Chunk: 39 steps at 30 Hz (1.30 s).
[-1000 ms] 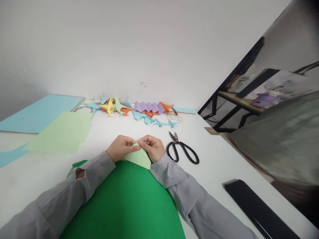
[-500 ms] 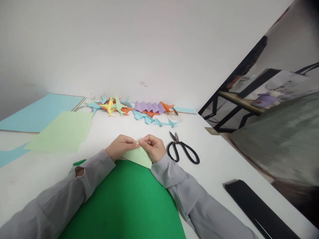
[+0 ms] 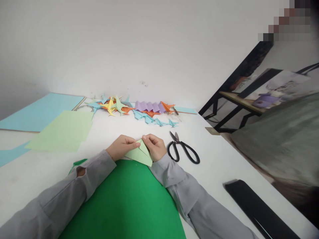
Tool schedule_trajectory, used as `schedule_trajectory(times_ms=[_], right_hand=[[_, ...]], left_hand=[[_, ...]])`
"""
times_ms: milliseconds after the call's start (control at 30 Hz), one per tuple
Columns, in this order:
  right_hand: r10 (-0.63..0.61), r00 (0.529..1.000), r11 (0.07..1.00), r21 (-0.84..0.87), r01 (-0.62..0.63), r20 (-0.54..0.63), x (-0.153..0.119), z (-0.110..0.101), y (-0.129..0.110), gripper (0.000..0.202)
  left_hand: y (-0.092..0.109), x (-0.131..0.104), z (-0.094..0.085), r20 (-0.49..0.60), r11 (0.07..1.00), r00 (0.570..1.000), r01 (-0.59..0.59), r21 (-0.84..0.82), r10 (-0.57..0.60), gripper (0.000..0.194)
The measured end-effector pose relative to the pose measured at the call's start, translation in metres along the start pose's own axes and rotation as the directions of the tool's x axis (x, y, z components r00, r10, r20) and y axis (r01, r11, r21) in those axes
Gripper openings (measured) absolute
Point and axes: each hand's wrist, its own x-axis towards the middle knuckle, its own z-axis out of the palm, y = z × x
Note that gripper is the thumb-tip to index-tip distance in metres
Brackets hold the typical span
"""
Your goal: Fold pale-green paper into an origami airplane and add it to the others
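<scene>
A folded light green paper [image 3: 139,155] is held between both hands above the near part of the white table [image 3: 209,186]. My left hand [image 3: 122,147] pinches its left side, thumb on top near the upper corner. On the other side, my right hand [image 3: 155,147] grips the top and right edge between thumb and fingers. A small folded flap shows between the thumbs. Below the paper lies a green sheet or cloth [image 3: 124,202]. Black-handled scissors [image 3: 176,142], blades apart, rest just right of my right hand.
Colourful folded paper birds [image 3: 109,105] and a pleated purple paper [image 3: 149,107] lie along the wall. Light green sheets [image 3: 62,131] and a blue sheet [image 3: 42,111] are at left. A black long object [image 3: 256,205] lies at right, near a shelf [image 3: 239,101].
The right thumb has shifted slightly up and right along the paper's top, uncovering more of the small flap. The left hand has moved slightly right.
</scene>
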Motion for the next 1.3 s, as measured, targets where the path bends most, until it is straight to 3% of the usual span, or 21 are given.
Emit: schedule_trajectory(times_ms=[333, 1033, 1300], right_hand=[[-0.014, 1.0, 1.0, 0.02, 0.013, 0.009, -0.0017, 0.0005, -0.003, 0.021], [-0.009, 0.999, 1.0, -0.01, 0.009, 0.031, 0.0003, -0.0011, 0.002, 0.025], [-0.02, 0.998, 0.998, -0.057, 0.024, 0.064, -0.0001, 0.0008, 0.003, 0.027]], left_hand=[[0.0004, -0.0009, 0.0017, -0.064, 0.986, 0.995, 0.066, -0.15, -0.077, 0.041], [-0.0003, 0.0027, -0.0031, 0.015, 0.984, 0.994, -0.11, 0.14, 0.109, 0.036], [-0.0038, 0.0031, -0.0047, 0.034, 0.986, 0.994, -0.108, 0.129, 0.105, 0.035]])
